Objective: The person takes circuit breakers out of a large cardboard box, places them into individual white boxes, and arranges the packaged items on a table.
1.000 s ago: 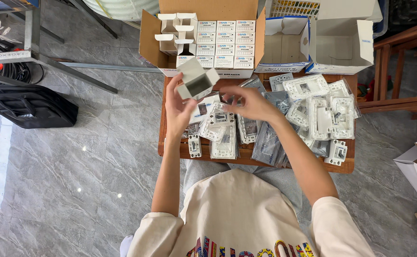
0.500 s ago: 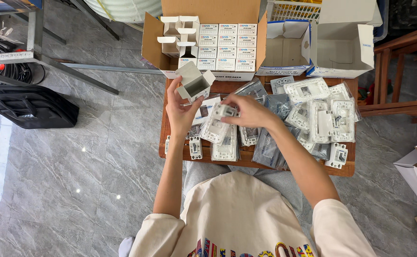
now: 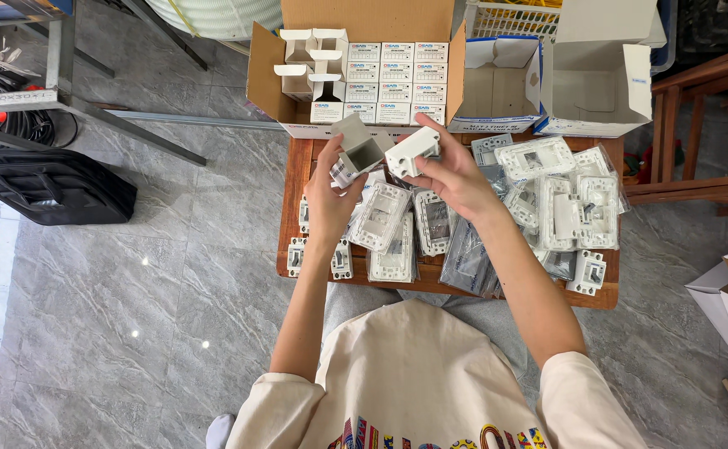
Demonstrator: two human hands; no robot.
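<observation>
My left hand point(image 3: 331, 195) holds a small open white carton point(image 3: 360, 151) with its mouth facing up and to the right. My right hand point(image 3: 455, 170) grips a white plastic switch part point(image 3: 412, 152) right beside the carton's opening. Both hands hover over a small wooden table point(image 3: 294, 179) covered with white switch plates in clear bags point(image 3: 385, 214) and loose white switch modules point(image 3: 341, 259).
A big cardboard box point(image 3: 264, 79) with rows of small white cartons stands at the table's far edge. Two open white boxes point(image 3: 601, 79) sit at the far right. A black bag point(image 3: 48, 187) lies on the grey floor at left, wooden furniture point(image 3: 696, 125) at right.
My right hand picked up a white switch part from the table and raised it to the carton's mouth. My left hand tipped the carton toward it.
</observation>
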